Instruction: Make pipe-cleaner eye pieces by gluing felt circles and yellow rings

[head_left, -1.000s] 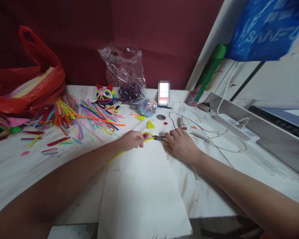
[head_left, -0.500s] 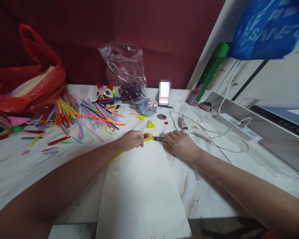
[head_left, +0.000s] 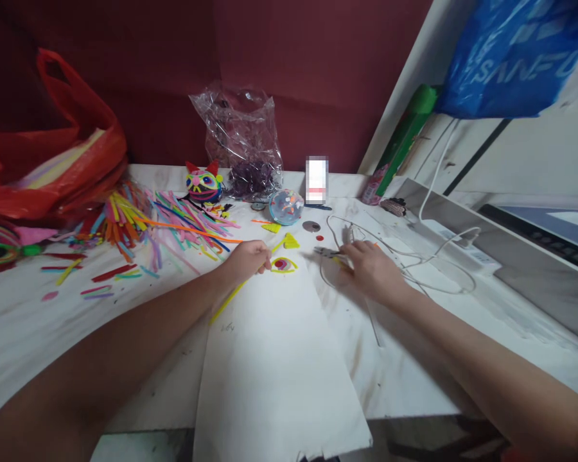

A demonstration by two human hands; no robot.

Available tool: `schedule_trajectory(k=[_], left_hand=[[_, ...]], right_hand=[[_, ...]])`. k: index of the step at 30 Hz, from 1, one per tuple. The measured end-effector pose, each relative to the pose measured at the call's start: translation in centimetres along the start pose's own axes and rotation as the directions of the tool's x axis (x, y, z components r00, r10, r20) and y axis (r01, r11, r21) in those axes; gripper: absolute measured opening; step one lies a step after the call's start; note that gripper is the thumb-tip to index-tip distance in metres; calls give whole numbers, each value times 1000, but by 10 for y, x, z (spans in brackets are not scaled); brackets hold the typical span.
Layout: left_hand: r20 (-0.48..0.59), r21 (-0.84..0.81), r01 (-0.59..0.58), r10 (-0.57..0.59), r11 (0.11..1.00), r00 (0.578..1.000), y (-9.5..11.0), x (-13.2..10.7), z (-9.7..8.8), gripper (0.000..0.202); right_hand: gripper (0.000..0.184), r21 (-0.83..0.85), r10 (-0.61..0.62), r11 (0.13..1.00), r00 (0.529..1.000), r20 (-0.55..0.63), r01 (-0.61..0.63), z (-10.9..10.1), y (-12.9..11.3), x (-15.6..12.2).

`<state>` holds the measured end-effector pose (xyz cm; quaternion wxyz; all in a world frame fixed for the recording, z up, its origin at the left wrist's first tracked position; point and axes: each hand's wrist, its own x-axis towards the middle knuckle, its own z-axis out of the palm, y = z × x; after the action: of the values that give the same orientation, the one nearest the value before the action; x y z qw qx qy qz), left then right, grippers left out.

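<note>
My left hand (head_left: 251, 256) is closed on a yellow pipe cleaner (head_left: 228, 301). One end trails toward me over the white paper (head_left: 279, 366), and the other pokes out beyond my fingers. Just right of that hand lies an eye-shaped piece (head_left: 284, 264) with a yellow outline and red centre, at the paper's far end. My right hand (head_left: 368, 266) grips pliers (head_left: 326, 252) by the handles, jaws pointing left and apart from the eye piece. Yellow triangles (head_left: 291, 241) lie beyond the eye piece.
Pipe cleaners (head_left: 187, 221) are heaped at left near a red bag (head_left: 52, 160). A decorated cat-like ball (head_left: 203, 183), a clear ball (head_left: 286, 206) and a clear plastic bag (head_left: 245, 141) stand behind. Right, a glue gun (head_left: 349, 234) and white cables (head_left: 414, 260) lie near a power strip (head_left: 462, 247).
The pliers have moved right with my right hand, away from the eye piece. My left hand has shifted slightly left and away from me, and the eye piece now shows whole.
</note>
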<state>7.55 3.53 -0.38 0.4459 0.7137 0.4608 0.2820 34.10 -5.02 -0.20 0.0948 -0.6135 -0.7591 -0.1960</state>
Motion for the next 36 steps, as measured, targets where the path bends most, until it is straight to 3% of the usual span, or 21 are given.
schedule_trajectory(k=[2,4,7,9,10,12,15,17,18,21,23,25,28,31,36], left_hand=[[-61,117,-62,69,991,996,3,0,-5,16],[-46,329,-160,186,930,982,5,0,-10,18],[112,659,-337,355,672,928,6,-2,-12,17],[203,744,-406,399,531,894,4,-3,-9,20],[212,751,-421,417,509,884,3,-4,-7,21],[176,728,-440,477,525,861,1,-4,-3,22],[103,701,-468,573,538,813,0,-5,0,21],[65,719,-431,565,544,822,-2,-4,-1,21],[43,734,-392,539,554,841,-4,-2,-3,20],[-7,813,-248,435,527,901,-12,5,-12,19],[-37,863,-175,406,474,913,-17,8,-18,19],[-51,881,-165,436,443,899,-19,8,-21,20],[114,826,-370,517,424,848,-19,2,-13,21],[332,688,-599,558,408,761,-21,-6,3,18],[350,689,-622,581,371,735,-25,-10,15,15]], right_hand=[[23,-40,175,984,984,21,-174,0,21,-7],[26,-121,307,947,948,84,-296,3,41,-15],[32,-219,386,911,910,151,-349,8,63,-26],[39,-259,410,895,898,162,-362,9,68,-31],[42,-268,409,893,900,152,-361,8,69,-33],[43,-258,371,904,925,81,-340,4,63,-32],[33,-165,231,954,964,-128,-251,-6,41,-23],[26,-44,128,989,971,-200,-139,-11,20,-11],[24,24,65,998,980,-186,-61,-12,8,-3],[24,186,-130,974,992,2,127,-8,-24,18],[24,236,-168,962,980,110,139,0,-41,30],[24,259,-178,956,973,149,135,10,-52,37],[24,288,-200,945,971,134,155,23,-56,39],[24,348,-220,919,973,65,184,32,-53,35],[24,443,-239,866,970,-45,233,39,-49,29]])
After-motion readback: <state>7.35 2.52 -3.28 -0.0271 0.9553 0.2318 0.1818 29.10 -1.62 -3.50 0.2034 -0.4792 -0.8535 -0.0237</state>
